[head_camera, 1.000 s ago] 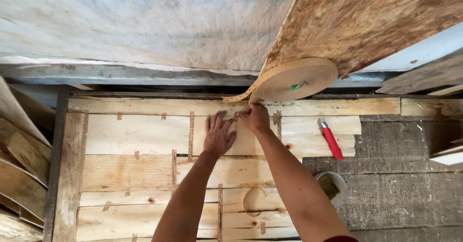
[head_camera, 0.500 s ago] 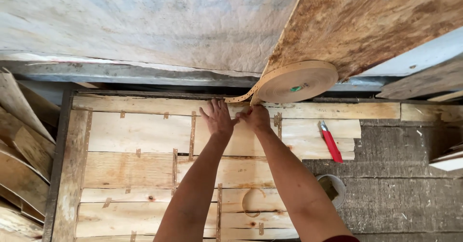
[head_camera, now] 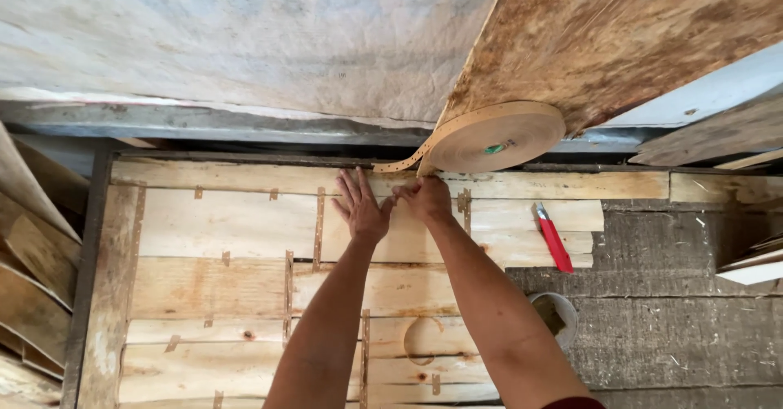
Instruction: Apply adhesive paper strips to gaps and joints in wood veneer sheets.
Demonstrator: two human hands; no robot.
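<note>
1. My left hand lies flat, fingers spread, on the veneer sheets, just below the tape roll.
2. My right hand pinches the tape strip.
3. A red knife lies below-right of the roll.
4. Half a second ago my left hand sat slightly higher.

Only one label visible: a small round green label at the hub of the tan tape roll, upper centre-right of the frame
</note>
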